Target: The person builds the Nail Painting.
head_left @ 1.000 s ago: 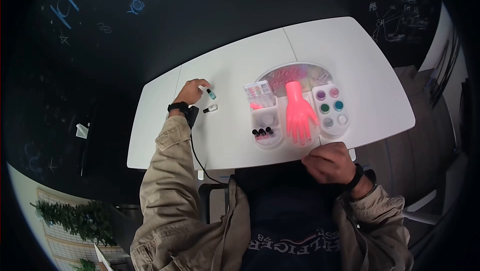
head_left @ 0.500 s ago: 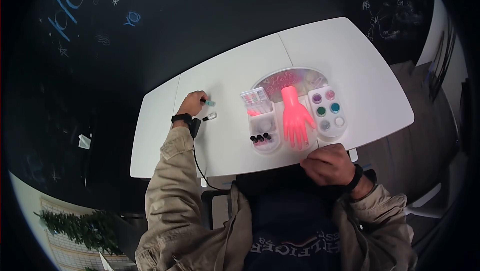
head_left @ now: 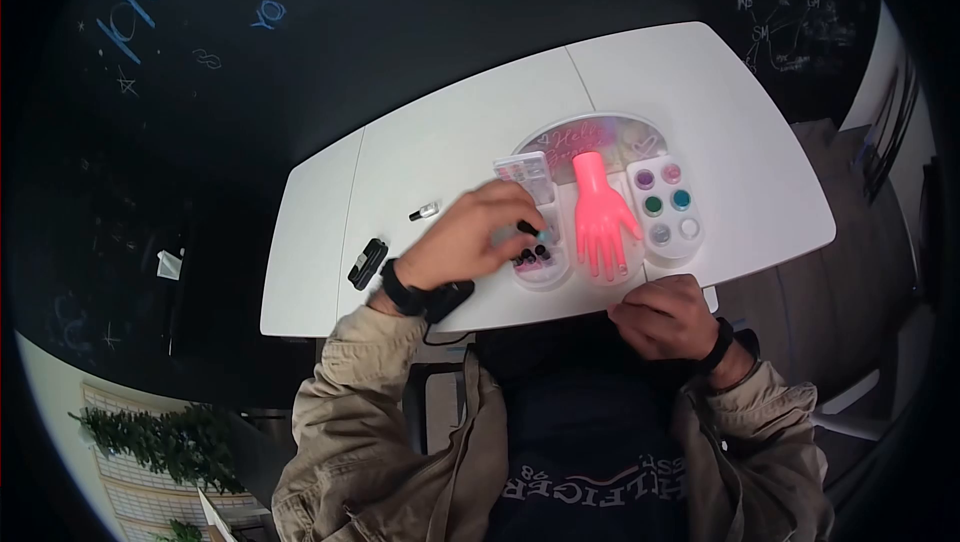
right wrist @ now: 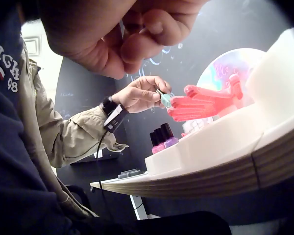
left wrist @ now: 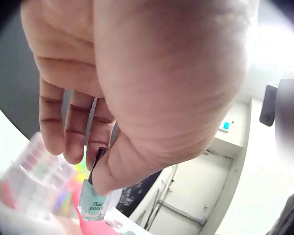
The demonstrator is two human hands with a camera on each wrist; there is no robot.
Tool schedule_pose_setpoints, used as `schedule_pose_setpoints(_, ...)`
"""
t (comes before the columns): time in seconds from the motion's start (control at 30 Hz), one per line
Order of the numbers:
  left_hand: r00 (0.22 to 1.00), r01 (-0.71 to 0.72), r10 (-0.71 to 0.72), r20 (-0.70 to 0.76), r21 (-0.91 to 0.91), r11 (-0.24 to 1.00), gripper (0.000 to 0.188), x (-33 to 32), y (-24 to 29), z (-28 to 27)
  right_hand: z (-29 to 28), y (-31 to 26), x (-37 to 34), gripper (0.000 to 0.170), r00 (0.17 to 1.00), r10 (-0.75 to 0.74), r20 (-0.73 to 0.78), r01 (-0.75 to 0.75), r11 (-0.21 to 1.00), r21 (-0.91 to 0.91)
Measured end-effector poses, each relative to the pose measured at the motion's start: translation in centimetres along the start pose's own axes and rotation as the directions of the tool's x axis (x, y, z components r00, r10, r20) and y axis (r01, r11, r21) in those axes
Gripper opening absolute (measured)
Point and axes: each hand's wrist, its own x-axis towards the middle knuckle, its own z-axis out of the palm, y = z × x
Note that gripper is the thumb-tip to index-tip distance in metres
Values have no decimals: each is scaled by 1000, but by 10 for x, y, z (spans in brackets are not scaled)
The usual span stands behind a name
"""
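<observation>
My left hand (head_left: 470, 242) pinches a teal nail polish bottle (left wrist: 93, 201) by its black cap between thumb and fingers. In the head view it hovers above the left side of a white manicure set (head_left: 541, 280), where several black-capped polish bottles (right wrist: 161, 136) stand. A bright pink model hand (head_left: 600, 222) lies palm-down in the set's middle, just right of the teal bottle. My right hand (head_left: 667, 316) is at the table's front edge, below the pink fingers. Its fingers are loosely curled and nothing shows in them.
A clear polish bottle (head_left: 424, 211) with a black cap lies left on the white table (head_left: 740, 142), beyond a small black device (head_left: 368, 264). Round colour pots (head_left: 653, 205) fill the set's right side. A clear box (head_left: 525, 174) stands at its left rear, before the arched panel (head_left: 560, 137).
My left hand has carried the teal bottle from the table's left side rightward to above the set. The black device on the table now shows. The right hand stays at the front edge.
</observation>
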Motion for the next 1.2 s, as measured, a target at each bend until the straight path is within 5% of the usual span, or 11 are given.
schedule_pose_setpoints(0.67,995,47,-77,67,369,928,38,-4,5,59,-2,-2,5,14,1000,15,18,-14,1000,-11)
schedule_pose_setpoints(0.87,996,57,-74,53,261,964,42,-7,5,48,-2,-1,5,15,1000,15,12,-15,1000,-2)
schedule_pose_setpoints(1.07,971,187,-152,-187,186,965,32,-30,-23,3,-1,-2,5,15,1000,10,4,-10,1000,-6)
schedule_pose_setpoints(1.2,820,483,-425,-383,66,873,25,-64,-83,-20,0,-2,5,13,1000,5,3,-5,1000,-4)
